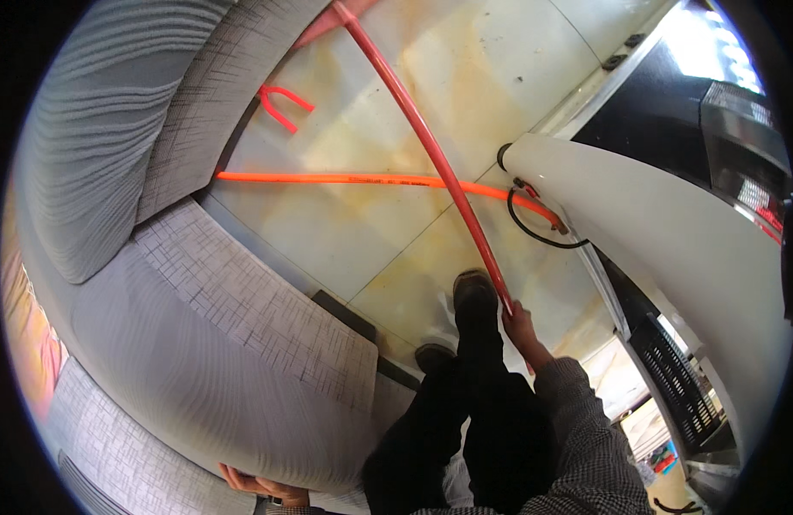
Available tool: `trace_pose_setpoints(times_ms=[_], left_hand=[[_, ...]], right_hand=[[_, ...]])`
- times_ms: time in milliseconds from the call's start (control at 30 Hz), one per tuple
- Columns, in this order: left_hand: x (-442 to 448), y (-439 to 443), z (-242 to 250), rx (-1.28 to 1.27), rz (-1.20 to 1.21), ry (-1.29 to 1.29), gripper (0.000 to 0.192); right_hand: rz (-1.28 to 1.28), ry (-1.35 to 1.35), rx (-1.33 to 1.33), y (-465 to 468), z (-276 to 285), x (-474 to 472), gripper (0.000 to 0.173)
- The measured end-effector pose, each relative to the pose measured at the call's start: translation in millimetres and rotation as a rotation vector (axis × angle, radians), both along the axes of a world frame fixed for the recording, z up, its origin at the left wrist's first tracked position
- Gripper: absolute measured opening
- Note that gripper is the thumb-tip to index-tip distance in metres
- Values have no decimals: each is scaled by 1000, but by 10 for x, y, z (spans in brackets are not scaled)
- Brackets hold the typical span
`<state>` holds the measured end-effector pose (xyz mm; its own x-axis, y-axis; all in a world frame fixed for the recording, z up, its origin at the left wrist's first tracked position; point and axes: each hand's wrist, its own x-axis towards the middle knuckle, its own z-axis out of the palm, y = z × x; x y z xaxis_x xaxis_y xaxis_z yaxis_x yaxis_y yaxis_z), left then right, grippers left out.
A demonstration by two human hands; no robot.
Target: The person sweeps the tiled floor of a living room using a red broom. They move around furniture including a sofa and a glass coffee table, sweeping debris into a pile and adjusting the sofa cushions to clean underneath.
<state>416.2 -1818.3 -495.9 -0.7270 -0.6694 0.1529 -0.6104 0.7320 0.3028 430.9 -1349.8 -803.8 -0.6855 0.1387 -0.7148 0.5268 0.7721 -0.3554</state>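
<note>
In my right hand (522, 331) is a long red pole (428, 138), its fingers closed round the lower part. The pole slants up and away over the tiled floor (383, 238) to a wide pinkish-red piece (325, 26) beside the sofa. It crosses above an orange hose (364, 179). My left hand (264, 486) rests against the lower edge of a grey sofa cushion (242, 360), its fingers partly hidden. A red forked piece (283, 108) sticks out from the sofa's base onto the floor.
Grey sofa sections (106, 129) curve along the left. To the right stand a white curved panel (660, 219) with a black cable loop (531, 235), and a black perforated basket (676, 380). A dark sofa foot (343, 315) lies near my shoes (475, 290).
</note>
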Motion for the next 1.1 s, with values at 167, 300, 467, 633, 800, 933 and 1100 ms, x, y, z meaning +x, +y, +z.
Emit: trace_pose_setpoints(times_ms=[167,300,467,633,800,933,1100], left_hand=[[-25,34,-16,27,37,-9,66],[-52,64,-45,14,18,9,65],[-46,50,-38,55,7,59,61],[-21,30,-12,41,-15,10,52],[19,26,-9,100,26,30,54],[27,23,-3,65,45,-16,54],[-30,50,1,96,-37,-19,52]], right_hand=[[-61,-160,44,184,519,417,21],[72,114,-98,-151,-191,-812,28],[88,363,-399,-1216,-333,-3029,28],[126,157,-398,-2178,168,-4367,31],[280,266,-247,-1575,-102,-3988,22],[297,231,-9,-380,92,-2393,26],[47,133,52,511,1079,-216,16]])
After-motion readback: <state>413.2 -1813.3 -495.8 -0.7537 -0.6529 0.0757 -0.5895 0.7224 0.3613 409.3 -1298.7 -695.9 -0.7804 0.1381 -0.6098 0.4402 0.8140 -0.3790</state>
